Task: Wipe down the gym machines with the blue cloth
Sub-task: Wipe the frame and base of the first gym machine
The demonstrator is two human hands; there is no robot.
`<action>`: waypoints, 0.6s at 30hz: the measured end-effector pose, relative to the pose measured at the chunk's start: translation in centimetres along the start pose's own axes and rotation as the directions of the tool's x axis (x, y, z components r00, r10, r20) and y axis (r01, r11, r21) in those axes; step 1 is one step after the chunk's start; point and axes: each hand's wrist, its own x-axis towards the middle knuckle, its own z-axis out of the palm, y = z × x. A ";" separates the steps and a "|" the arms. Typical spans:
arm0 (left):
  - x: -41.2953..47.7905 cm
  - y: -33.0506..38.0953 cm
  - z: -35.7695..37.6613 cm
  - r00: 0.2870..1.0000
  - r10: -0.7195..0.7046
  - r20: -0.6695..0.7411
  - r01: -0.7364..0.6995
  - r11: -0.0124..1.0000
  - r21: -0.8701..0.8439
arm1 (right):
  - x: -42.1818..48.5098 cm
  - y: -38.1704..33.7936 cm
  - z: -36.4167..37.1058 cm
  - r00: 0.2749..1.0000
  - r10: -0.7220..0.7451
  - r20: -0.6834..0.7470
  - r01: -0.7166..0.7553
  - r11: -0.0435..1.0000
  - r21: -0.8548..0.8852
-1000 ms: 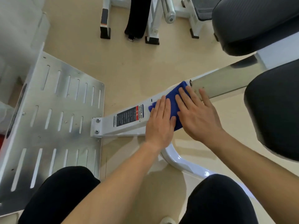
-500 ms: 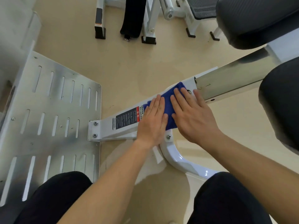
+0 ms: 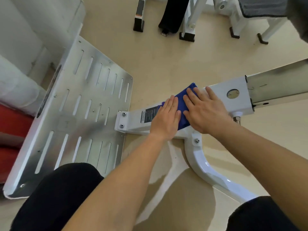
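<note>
A folded blue cloth lies flat on the white frame beam of a gym machine, partly over its black warning label. My left hand presses on the cloth's left part with straight fingers. My right hand presses flat on its right part, fingers spread. Most of the cloth is hidden under both palms.
A slotted metal footplate is bolted to the beam's left end. A curved white leg runs toward me on the floor. My black-clad knees fill the bottom corners. Other machine feet and a person's dark trouser leg stand at the top.
Both hands have slid the cloth left along the beam toward the label and footplate. A round hole in the beam to the right has come into sight.
</note>
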 end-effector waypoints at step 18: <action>-1.5 -6.6 0.6 0.978 -0.205 0.029 0.206 0.978 -0.017 | 6.0 -6.0 2.5 0.987 -0.156 0.033 0.158 0.985 -0.071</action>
